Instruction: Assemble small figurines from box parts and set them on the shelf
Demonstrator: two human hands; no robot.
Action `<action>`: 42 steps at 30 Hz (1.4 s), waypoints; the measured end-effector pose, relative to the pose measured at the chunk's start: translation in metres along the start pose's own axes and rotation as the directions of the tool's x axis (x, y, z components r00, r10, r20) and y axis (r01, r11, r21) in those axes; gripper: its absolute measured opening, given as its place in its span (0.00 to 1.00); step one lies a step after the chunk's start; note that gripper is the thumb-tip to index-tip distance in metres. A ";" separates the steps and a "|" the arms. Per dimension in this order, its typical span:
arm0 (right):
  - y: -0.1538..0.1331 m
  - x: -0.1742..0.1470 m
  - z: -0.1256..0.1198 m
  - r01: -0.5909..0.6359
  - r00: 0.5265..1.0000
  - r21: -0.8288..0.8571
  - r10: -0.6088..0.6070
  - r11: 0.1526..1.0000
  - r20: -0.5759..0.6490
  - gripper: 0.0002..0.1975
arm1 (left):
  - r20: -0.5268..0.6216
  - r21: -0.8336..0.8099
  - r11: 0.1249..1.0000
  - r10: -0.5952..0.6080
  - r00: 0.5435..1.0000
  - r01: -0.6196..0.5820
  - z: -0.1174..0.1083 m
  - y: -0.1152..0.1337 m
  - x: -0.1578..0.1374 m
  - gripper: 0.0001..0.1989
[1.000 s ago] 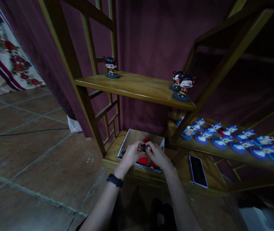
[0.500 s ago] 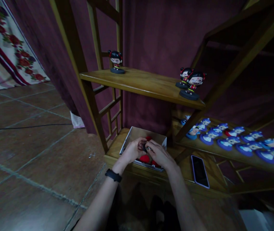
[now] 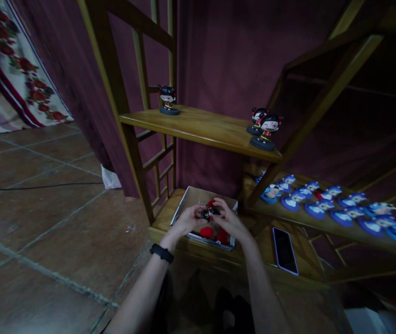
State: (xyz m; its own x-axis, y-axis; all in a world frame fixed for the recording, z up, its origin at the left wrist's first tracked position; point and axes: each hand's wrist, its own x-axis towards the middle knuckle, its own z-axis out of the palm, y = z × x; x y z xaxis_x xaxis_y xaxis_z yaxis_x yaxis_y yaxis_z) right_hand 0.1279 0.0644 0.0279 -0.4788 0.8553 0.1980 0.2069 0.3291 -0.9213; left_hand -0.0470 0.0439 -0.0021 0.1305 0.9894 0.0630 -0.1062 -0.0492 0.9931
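Between my two hands, over an open cardboard box [image 3: 181, 204], is a small black-haired figurine [image 3: 211, 212] with red and yellow on it. My left hand [image 3: 187, 220] pinches its dark base from the left. The fingers of my right hand [image 3: 230, 219] curl around its other side. Inside the box lie red pieces [image 3: 206, 232], too dim to make out in detail. The box rests on the bottom wooden shelf, tilted slightly in view.
Above, a wooden shelf [image 3: 204, 124] bears one black-haired figurine [image 3: 167, 99] at left and two [image 3: 266, 132] at right. Several blue-and-white figurines [image 3: 326, 204] line the shelf at right. A phone [image 3: 284, 250] lies right of the box. Wooden uprights [image 3: 131, 157] frame the left side.
My hands have spread a little, so the figurine between them shows more clearly. The view has shifted slightly; the shelf figurines stay in their places.
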 end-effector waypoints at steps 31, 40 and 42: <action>0.022 0.013 0.018 -0.119 0.913 0.523 0.299 0.844 -0.276 0.15 | -0.246 -0.350 0.934 -0.018 0.969 -0.071 0.033 0.003 0.003 0.17; 0.016 0.007 0.025 -0.079 0.904 0.553 0.293 0.829 -0.312 0.14 | -0.249 -0.389 0.916 -0.006 0.968 -0.095 0.036 0.000 -0.001 0.15; 0.012 0.004 0.026 -0.063 0.905 0.603 0.300 0.795 -0.300 0.15 | -0.243 -0.414 0.906 -0.020 0.970 -0.084 0.033 -0.001 -0.001 0.15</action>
State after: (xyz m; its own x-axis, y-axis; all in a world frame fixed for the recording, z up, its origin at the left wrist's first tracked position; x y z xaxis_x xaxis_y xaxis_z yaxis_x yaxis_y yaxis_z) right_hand 0.1060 0.0618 0.0089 -0.1151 0.9934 0.0033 -0.3199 -0.0340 -0.9468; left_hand -0.0143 0.0387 0.0002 -0.1106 0.9937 0.0168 -0.5151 -0.0718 0.8541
